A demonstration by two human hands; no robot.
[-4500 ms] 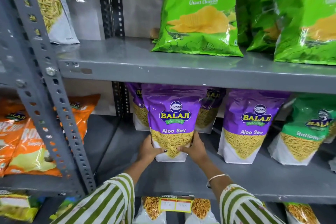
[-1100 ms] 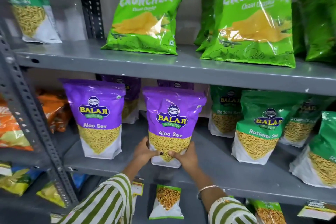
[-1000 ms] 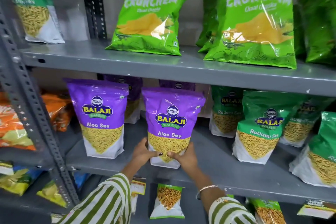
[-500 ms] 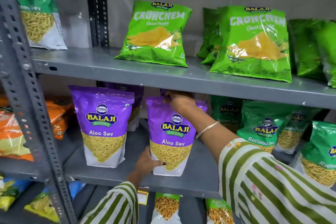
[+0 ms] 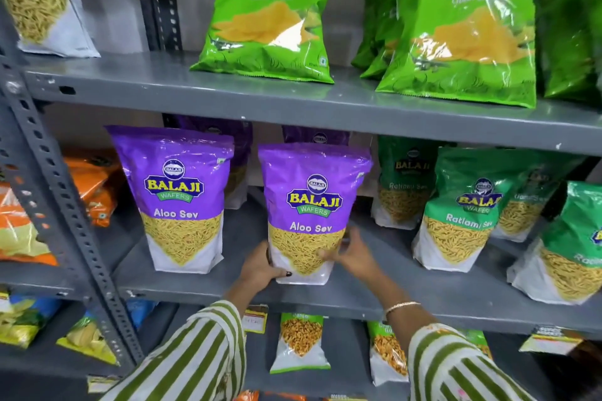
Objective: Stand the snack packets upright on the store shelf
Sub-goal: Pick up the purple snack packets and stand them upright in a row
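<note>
Starting at the far left: orange packets (image 5: 94, 185) lying slumped on the neighbouring shelf behind the perforated grey upright (image 5: 62, 192). Next, on the middle shelf (image 5: 228, 290), a purple Aloo Sev packet (image 5: 177, 198) standing upright, well forward, free of either hand. Just beside it to the right, a second Aloo Sev packet (image 5: 312, 212), also upright on its white base near the shelf's front edge. Left hand (image 5: 260, 267) wrapped around that packet's lower left corner, thumb across the front, fingers hidden behind, closed firmly on the bag. Right hand (image 5: 350, 254) at the lower right corner, fingers spread loosely, fingertips touching the packet's edge rather than clasping it; somewhat blurred, so cannot tell how firm the contact is. Thin bangle (image 5: 400, 305) on the right wrist, green-and-white striped sleeves (image 5: 195, 355) on both arms. Further right on the same shelf, green Ratlami Sev packets (image 5: 462, 215), upright or leaning back slightly. Above, on the upper shelf (image 5: 293, 101), green Crunchem bags (image 5: 270, 16) tilted back against the wall. Below, smaller snack packets (image 5: 301, 342) on the lower shelf.
</note>
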